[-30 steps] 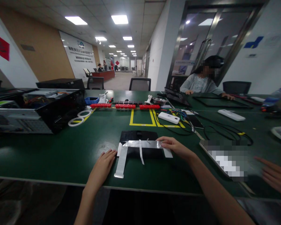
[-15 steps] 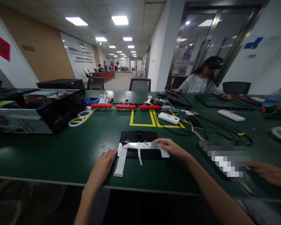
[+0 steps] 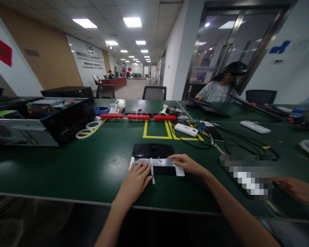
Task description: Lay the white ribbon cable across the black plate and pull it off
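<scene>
A black panel (image 3: pixel 154 148) lies on the green table in front of me. Across it runs a flat silver strip (image 3: pixel 167 162), with white ribbon cable (image 3: pixel 180 170) folded down at its right end. A narrow white tail (image 3: pixel 153 176) hangs from the strip's middle. My left hand (image 3: pixel 137 178) lies over the strip's left part, fingers outstretched and slightly apart; the ribbon cable beneath it is mostly hidden. At the right end, my right hand (image 3: pixel 185 164) grips the strip between thumb and fingers.
An opened computer case (image 3: pixel 67 120) stands at left, beside white rings (image 3: pixel 84 133). Red trays (image 3: pixel 138 117) line the back. A white device (image 3: pixel 186 130) and black cables (image 3: pixel 244 137) lie at right. A person (image 3: pixel 221 84) sits across; another person's hand (image 3: pixel 296 188) shows at right.
My left hand has moved right, from the panel's left edge onto the strip, covering the left ribbon cable. My right hand stays at the strip's right end. The person opposite has raised dark panels.
</scene>
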`<act>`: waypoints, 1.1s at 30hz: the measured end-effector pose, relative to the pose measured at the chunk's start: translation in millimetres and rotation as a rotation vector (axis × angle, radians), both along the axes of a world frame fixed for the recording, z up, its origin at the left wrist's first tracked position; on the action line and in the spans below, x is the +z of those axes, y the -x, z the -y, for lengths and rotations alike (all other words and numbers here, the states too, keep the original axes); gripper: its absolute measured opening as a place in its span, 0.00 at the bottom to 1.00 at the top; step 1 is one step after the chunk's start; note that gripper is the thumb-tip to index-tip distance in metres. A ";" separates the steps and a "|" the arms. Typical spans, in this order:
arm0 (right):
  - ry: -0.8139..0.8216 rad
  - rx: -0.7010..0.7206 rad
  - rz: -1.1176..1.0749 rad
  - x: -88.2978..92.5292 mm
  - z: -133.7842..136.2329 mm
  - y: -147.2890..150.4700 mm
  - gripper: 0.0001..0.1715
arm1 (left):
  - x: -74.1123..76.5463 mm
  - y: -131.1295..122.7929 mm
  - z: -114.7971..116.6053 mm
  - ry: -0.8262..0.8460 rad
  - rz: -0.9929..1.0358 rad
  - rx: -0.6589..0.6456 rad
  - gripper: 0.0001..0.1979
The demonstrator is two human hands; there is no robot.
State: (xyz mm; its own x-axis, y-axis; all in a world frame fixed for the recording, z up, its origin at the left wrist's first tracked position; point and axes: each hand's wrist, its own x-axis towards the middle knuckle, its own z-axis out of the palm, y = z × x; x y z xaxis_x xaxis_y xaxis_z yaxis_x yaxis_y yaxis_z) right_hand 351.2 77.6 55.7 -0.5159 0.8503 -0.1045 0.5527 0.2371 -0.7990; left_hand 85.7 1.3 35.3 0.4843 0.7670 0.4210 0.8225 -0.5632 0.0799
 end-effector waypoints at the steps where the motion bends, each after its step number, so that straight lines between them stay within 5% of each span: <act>1: -0.009 0.006 -0.003 -0.3 -0.2 0.1 0.22 | 0.4 -3.1 -1.1 0.006 -0.014 0.004 0.21; 19: -0.039 0.016 -0.006 1.9 0.9 2.6 0.20 | -8.2 -10.6 -6.3 0.128 -0.066 0.013 0.19; 33: -0.022 0.010 -0.033 -0.1 0.2 2.1 0.19 | 0.1 -27.0 -11.9 0.109 -0.126 0.042 0.17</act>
